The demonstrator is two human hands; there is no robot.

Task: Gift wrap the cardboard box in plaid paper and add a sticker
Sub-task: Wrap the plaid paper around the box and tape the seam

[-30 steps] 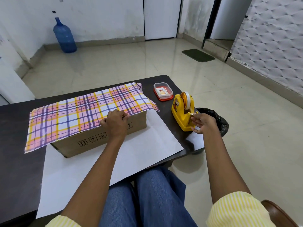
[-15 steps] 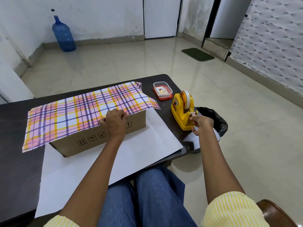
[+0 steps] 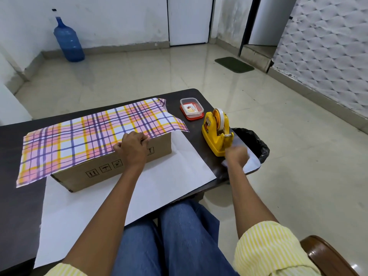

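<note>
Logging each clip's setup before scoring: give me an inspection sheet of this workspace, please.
Surface: dark table, white sheet spread over it.
Job's things: cardboard box on the sheet, plaid paper draped over its top; yellow tape dispenser; clear container holding a sticker.
Clutter: nothing seen.
Hands: left hand holds the plaid paper at the box's top front edge; right hand, blurred, near the dispenser's cutter.
Cables: nothing seen.
Surroundings: black-lined bin beside the table, blue water jug, green mat on the floor.
</note>
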